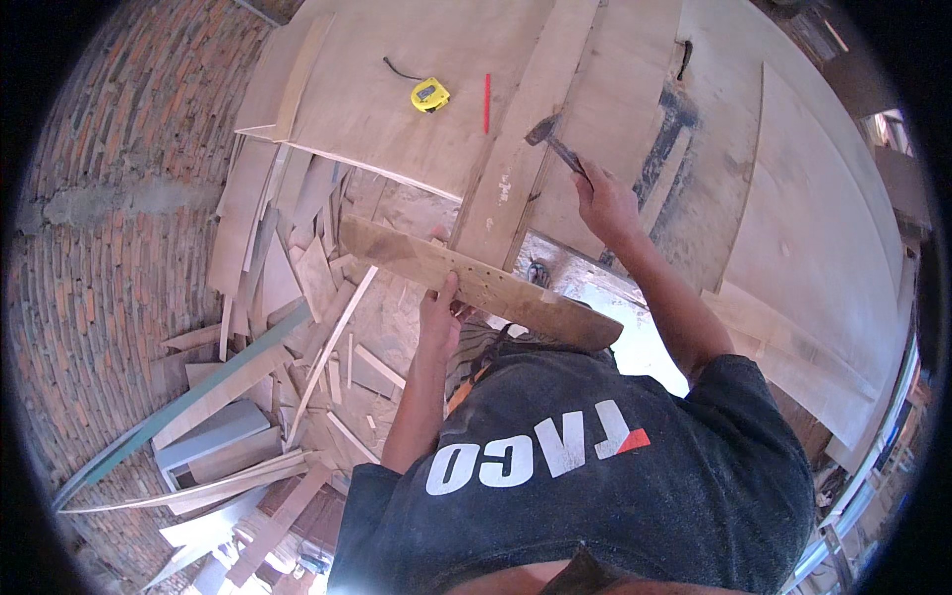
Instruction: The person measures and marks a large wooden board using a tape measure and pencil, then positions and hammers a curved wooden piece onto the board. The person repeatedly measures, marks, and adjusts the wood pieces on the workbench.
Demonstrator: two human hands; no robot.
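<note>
1. Overhead, the head view shows the right hand (607, 203) wrapped tight round the handle of a hammer (551, 141), whose head is over a long plank (516, 149) lying on the plywood bench (397, 89).
2. Left hand (439, 315) reaches up to a short board (466, 278) jutting past the bench's near edge; its fingers press the board's underside, though how far they wrap it I cannot tell.
3. To strike well, I judge the board should be braced firmly from below, with the fingers kept away from the line of small holes in it, and the blows should land square.
4. Plywood is pale, smooth and thin-edged; the board is rougher and darker, its right end rounded.
5. Yellow tape measure (429, 95) and red pencil (487, 101) lie near the bench's far edge. Offcuts (297, 297) litter the floor beside a brick wall (119, 198).
</note>
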